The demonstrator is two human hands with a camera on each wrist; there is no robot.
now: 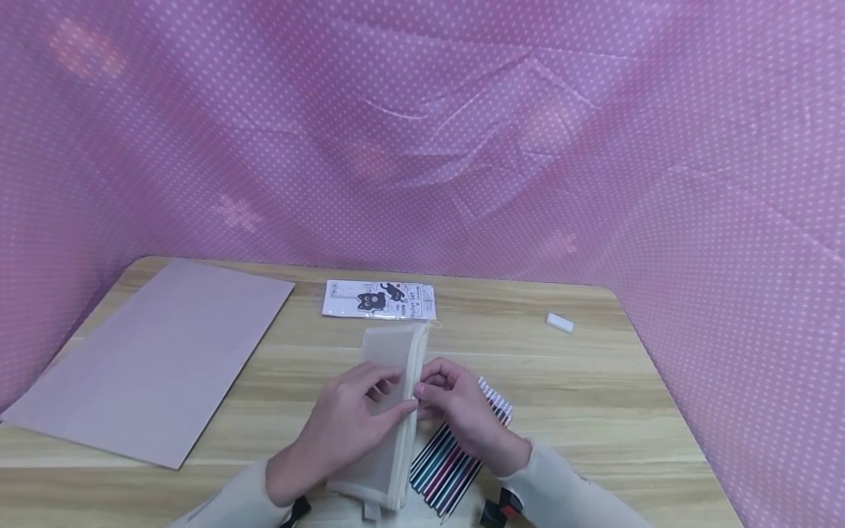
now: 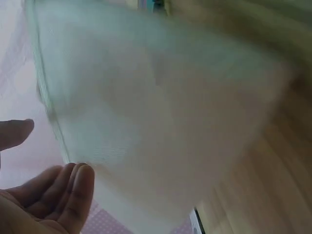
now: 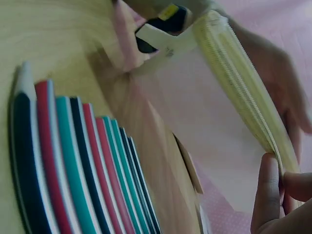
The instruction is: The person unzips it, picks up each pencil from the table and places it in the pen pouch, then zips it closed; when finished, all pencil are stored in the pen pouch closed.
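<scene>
A pale, see-through mesh pouch [image 1: 386, 345] with a cream zipper [image 3: 239, 83] stands on its side between both hands. With thumb and finger, my right hand [image 1: 458, 407] pinches the zippered edge about midway along. My left hand [image 1: 346, 418] is at the pouch's left face, its thumb reaching to the zipper. In the left wrist view, the fingers [image 2: 78, 195] are loosely bent by the pouch edge and the thumb stands apart from them. A row of striped pencils [image 3: 73, 165] in black, red and green lies beneath the right hand, which covers part of it.
A large pale pinkish board [image 1: 158, 367] lies on the left of the wooden table [image 1: 594, 411]. Behind the pouch sits a packaged ruler set [image 1: 379, 301] with cat drawings. A white eraser [image 1: 560, 323] is at the back right. Pink dotted cloth [image 1: 462, 147] surrounds the table.
</scene>
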